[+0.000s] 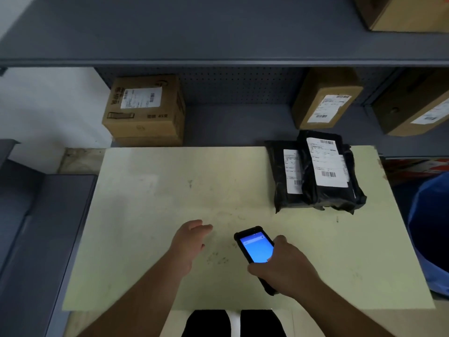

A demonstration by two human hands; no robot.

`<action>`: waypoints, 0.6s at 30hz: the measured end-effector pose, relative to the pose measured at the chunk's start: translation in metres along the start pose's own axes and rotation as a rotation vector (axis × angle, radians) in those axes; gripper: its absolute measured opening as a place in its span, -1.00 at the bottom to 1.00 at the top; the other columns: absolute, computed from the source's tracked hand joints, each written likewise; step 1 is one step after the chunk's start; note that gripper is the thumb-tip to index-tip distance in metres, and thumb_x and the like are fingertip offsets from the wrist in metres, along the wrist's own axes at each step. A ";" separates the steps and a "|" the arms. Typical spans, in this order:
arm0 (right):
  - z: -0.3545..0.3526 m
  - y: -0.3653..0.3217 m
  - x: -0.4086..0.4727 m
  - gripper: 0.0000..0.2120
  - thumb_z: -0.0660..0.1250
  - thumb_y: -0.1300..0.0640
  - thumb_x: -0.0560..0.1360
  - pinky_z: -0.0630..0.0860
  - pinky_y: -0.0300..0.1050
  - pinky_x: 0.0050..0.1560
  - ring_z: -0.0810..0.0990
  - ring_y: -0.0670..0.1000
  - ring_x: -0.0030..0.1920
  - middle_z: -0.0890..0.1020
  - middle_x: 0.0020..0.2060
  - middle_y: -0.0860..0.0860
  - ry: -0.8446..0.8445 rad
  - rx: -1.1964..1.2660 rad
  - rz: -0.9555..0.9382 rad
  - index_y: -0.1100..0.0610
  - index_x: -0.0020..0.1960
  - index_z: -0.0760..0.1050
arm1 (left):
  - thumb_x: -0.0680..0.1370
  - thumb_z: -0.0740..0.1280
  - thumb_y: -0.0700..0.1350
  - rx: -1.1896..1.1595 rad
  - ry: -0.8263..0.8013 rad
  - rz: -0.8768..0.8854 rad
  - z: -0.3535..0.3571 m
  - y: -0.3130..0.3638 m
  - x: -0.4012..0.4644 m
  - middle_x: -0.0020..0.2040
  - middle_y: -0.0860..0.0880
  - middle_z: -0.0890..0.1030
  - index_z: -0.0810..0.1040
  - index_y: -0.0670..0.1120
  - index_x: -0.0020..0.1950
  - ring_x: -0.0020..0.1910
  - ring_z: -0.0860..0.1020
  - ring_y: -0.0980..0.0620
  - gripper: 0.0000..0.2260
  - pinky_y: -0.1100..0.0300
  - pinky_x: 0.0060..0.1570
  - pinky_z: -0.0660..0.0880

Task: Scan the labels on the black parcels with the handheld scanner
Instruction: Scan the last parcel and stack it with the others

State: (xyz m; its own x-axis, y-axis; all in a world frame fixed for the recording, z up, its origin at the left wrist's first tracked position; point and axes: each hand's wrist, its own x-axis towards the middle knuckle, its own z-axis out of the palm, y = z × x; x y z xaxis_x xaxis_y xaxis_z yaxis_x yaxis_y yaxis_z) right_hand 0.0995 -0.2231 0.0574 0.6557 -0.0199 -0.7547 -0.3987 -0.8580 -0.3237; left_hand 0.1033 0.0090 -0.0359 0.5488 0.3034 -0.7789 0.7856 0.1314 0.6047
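Two black parcels lie at the far right of the pale green table point(150, 215). The upper black parcel point(340, 193) overlaps the lower black parcel point(279, 171) on its left, and both show white labels with barcodes facing up. My right hand point(284, 266) grips the handheld scanner point(255, 246), a black device with a lit blue screen, near the table's front, well short of the parcels. My left hand point(192, 239) hovers beside it over the table, fingers apart, holding nothing.
A grey shelf unit point(218, 52) stands behind the table. On its lower shelf sit a cardboard box point(145, 110) at the left and two brown boxes point(325, 100) point(418, 105) at the right. A blue bin point(430, 229) stands by the table's right side.
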 end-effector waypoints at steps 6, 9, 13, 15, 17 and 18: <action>0.042 0.006 0.009 -0.47 0.50 -0.15 0.33 0.58 -0.07 -0.22 0.66 0.00 -0.15 0.59 -0.12 -0.02 0.030 0.056 0.071 0.08 0.10 0.34 | 0.57 0.48 -0.08 0.033 -0.023 -0.005 -0.010 -0.019 -0.003 0.34 -0.14 0.58 0.51 -0.10 0.50 0.09 0.59 0.07 -0.50 0.03 0.22 0.57; 0.060 0.009 0.012 -0.47 0.50 -0.14 0.35 0.60 -0.06 -0.21 0.65 0.01 -0.12 0.58 -0.09 -0.02 0.041 0.072 0.104 0.09 0.11 0.33 | 0.57 0.47 -0.05 0.086 -0.028 0.023 -0.013 -0.025 -0.003 0.29 -0.07 0.60 0.52 -0.08 0.48 0.06 0.58 0.14 -0.52 0.00 0.25 0.58; 0.074 0.010 0.016 -0.47 0.51 -0.11 0.37 0.60 -0.03 -0.21 0.65 0.06 -0.09 0.56 -0.04 0.02 0.086 0.115 0.135 0.11 0.13 0.32 | 0.56 0.48 -0.05 0.159 -0.029 0.045 -0.018 -0.031 -0.003 0.31 -0.03 0.63 0.56 -0.04 0.42 0.15 0.61 0.06 -0.57 -0.05 0.34 0.56; 0.079 0.010 0.017 -0.47 0.51 -0.10 0.38 0.65 0.02 -0.16 0.66 0.09 -0.08 0.55 -0.02 0.04 0.112 0.142 0.144 0.11 0.13 0.31 | 0.56 0.48 -0.05 0.176 -0.041 0.042 -0.021 -0.036 -0.004 0.33 -0.02 0.63 0.58 -0.01 0.40 0.18 0.61 0.04 -0.60 -0.07 0.36 0.55; 0.082 0.010 0.019 -0.47 0.51 -0.10 0.39 0.69 0.06 -0.11 0.67 0.10 -0.08 0.55 0.00 0.05 0.128 0.154 0.158 0.11 0.13 0.30 | 0.57 0.48 -0.07 0.172 -0.059 0.046 -0.023 -0.039 -0.005 0.31 -0.01 0.64 0.58 -0.02 0.39 0.13 0.60 0.12 -0.62 -0.03 0.32 0.56; 0.084 0.011 0.019 -0.48 0.51 -0.09 0.40 0.69 0.06 -0.12 0.67 0.09 -0.10 0.54 0.01 0.05 0.134 0.162 0.167 0.11 0.14 0.30 | 0.57 0.47 -0.08 0.170 -0.069 0.048 -0.024 -0.040 -0.006 0.30 -0.01 0.64 0.58 -0.03 0.39 0.12 0.60 0.16 -0.62 -0.01 0.30 0.56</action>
State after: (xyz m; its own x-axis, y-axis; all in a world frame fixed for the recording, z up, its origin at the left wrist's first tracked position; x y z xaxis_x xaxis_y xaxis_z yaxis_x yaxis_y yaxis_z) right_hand 0.0540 -0.1894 -0.0088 0.6470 -0.2313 -0.7266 -0.5989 -0.7439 -0.2964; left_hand 0.0614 0.0249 -0.0519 0.6007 0.2389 -0.7629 0.7916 -0.0446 0.6094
